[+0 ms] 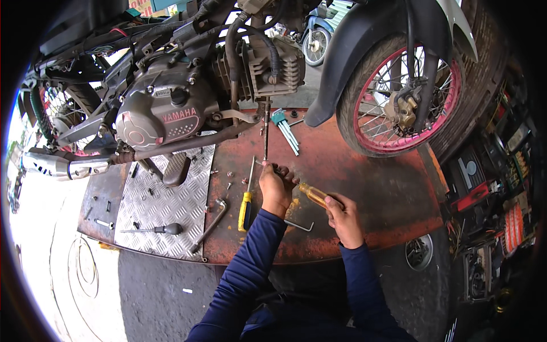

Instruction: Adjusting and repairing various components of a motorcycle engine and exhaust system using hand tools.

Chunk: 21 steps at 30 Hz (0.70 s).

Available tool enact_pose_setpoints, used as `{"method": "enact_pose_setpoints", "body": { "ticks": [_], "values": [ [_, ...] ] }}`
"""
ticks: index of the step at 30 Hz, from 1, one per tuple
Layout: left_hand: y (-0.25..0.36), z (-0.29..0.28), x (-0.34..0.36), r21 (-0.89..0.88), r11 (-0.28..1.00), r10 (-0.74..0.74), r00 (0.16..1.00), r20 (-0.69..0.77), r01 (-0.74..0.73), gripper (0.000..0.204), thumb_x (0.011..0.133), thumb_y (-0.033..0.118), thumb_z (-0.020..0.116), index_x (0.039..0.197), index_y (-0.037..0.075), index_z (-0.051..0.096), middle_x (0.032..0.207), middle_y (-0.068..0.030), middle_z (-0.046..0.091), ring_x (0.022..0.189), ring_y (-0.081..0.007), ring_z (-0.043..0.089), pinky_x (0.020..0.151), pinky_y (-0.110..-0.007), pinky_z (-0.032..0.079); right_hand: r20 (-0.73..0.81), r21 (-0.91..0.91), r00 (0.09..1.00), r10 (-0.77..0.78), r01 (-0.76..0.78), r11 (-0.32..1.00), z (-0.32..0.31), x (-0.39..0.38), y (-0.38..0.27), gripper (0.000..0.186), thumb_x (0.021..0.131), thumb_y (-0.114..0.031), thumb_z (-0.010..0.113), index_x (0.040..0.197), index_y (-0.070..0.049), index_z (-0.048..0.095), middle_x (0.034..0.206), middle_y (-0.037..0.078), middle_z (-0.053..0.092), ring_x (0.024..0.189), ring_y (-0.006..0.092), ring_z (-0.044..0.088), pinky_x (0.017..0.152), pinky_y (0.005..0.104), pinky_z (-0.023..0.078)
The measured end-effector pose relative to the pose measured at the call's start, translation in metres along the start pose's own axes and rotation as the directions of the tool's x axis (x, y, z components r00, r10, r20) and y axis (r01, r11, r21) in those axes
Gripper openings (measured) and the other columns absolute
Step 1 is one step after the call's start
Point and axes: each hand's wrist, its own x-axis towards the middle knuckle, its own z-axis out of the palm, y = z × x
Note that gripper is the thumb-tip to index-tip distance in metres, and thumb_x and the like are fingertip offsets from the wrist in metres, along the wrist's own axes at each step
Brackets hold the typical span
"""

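Amber-coloured, glossy plastic forms the handle of a screwdriver, which is grasped in the right hand, the rounded butt end being enclosed by the fingers and thumb. To the right of the silvery tread plate, both hands are held above the worktop, whose broad surface is scuffed metal, rust-red in places and blackened in others. The screwdriver is positioned between the hands, its handle slanted toward the left hand, by which its front end is hidden. The fingers of the left hand are curled, but whether anything is gripped by them cannot be told. Just beyond that hand, a slim upright rod is seen below the engine; whether it is touched cannot be told.

The tread plate is embossed with a raised diamond pattern, and on it are scattered small fasteners and a dark-handled tool with a thin, straight shaft. Across its right edge a dark bent bar is laid. Farther right of the plate, a yellow-and-black screwdriver is laid beside the left wrist, and a thin L-shaped hex key is placed between the forearms. Right of the plate's far end, straight bright hex keys are fanned from a teal holder.
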Motion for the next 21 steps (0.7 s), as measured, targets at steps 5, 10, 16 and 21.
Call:
{"method": "enact_pose_setpoints", "body": {
  "ticks": [5,10,16,21],
  "values": [
    [0.022,0.008,-0.007,0.098,0.992,-0.077,0.995,-0.055,0.082,0.037,0.096,0.047,0.039,0.075,0.017,0.038,0.063,0.0017,0.030,0.051,-0.0128,0.029,0.050,-0.030,0.028,-0.130,-0.430,0.960,-0.246,0.169,0.887,0.031,-0.017,-0.008,0.031,0.088,-0.027,0.061,0.089,0.003,0.062,0.067,0.016,0.061,0.059,0.0187,0.059,0.055,0.0330,0.044],
    [0.041,-0.002,-0.002,0.151,0.958,-0.240,0.970,-0.034,0.243,0.039,0.096,0.045,0.040,0.073,0.014,0.036,0.060,0.0031,0.026,0.047,-0.0087,0.023,0.041,-0.023,0.021,-0.100,-0.516,0.917,-0.386,0.284,0.808,0.067,-0.048,-0.011,0.026,0.087,-0.023,0.060,0.093,0.002,0.058,0.070,0.021,0.060,0.065,0.0392,0.061,0.055,0.0414,0.045],
    [0.083,-0.012,0.015,0.245,0.774,-0.625,0.766,0.147,0.585,0.039,0.096,0.045,0.039,0.072,0.015,0.034,0.055,0.0058,0.024,0.042,-0.0050,0.022,0.034,-0.019,0.022,0.143,-0.688,0.830,-0.539,0.475,0.548,0.135,-0.073,-0.020,0.043,0.085,-0.021,0.062,0.122,-0.002,0.050,0.074,0.016,0.062,0.060,0.0319,0.062,0.051,0.0393,0.048],
    [0.100,-0.023,0.021,0.188,0.762,-0.646,0.747,0.158,0.619,0.044,0.096,0.048,0.036,0.072,0.011,0.040,0.056,0.0046,0.031,0.043,-0.0072,0.029,0.037,-0.020,0.028,0.289,-0.530,0.738,-0.610,0.654,0.540,0.133,-0.062,-0.020,0.036,0.079,-0.015,0.067,0.113,-0.005,0.058,0.073,0.013,0.063,0.058,0.0292,0.062,0.050,0.0381,0.047]
  ]
}}
